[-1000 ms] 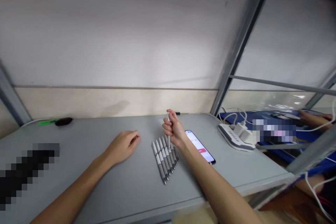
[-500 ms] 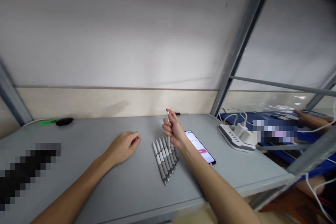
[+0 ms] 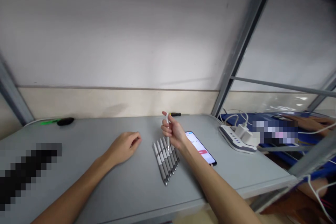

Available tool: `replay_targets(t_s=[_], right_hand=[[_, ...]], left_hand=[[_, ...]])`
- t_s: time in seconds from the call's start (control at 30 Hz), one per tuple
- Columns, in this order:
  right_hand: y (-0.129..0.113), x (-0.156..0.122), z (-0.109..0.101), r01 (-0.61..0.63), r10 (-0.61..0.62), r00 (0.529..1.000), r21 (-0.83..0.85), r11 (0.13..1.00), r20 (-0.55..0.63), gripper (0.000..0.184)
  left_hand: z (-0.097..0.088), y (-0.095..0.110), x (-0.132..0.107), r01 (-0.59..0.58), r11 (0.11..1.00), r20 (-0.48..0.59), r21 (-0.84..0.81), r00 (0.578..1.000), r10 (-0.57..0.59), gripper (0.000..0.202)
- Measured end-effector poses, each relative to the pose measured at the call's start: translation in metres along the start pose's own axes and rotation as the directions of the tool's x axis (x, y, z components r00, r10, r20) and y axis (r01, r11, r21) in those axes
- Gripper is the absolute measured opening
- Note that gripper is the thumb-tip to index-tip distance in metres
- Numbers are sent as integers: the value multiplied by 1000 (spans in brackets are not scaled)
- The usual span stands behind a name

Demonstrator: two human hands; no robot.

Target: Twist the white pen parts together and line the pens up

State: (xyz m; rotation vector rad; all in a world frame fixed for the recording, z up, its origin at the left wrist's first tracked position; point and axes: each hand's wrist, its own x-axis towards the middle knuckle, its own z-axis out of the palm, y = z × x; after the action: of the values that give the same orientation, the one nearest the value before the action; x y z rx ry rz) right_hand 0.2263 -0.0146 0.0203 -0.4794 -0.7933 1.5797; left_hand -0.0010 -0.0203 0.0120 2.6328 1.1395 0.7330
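My right hand is wrapped round a white and grey click pen, held upright with its tip down. The thumb is raised near the pen's top end. Just below this hand, several matching pens lie side by side in a slanted row on the grey desk, white ends away from me; the hand and wrist partly cover those at the right. My left hand rests on the desk left of the row, fingers curled in, with nothing visible in it.
A lit phone lies right of my right wrist, and a white power strip with plugs stands farther right. Against the back wall are a dark-handled tool and a black object. Another person's hand is beyond the metal post.
My right thumb has shifted at the pen's top, and more of its white end shows. The left hand stays put. The other person's hand has moved left.
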Motion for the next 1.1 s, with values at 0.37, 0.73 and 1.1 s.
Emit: replay_targets(t_s=[0.37,0.73,1.1], right_hand=[[23,-18,22,-184,233,959,-271,945,161,24],[22,-13,5,23,174,975,-838,546,140,33],[25,-16,8,202,70,979,-959,-197,191,28]], left_hand=[[0,1,-1,32,999,-16,-21,999,-32,24],[-1,3,-1,18,1000,-7,6,1000,-18,26],[-2,4,-2,8,1000,-19,-21,1000,-8,25]])
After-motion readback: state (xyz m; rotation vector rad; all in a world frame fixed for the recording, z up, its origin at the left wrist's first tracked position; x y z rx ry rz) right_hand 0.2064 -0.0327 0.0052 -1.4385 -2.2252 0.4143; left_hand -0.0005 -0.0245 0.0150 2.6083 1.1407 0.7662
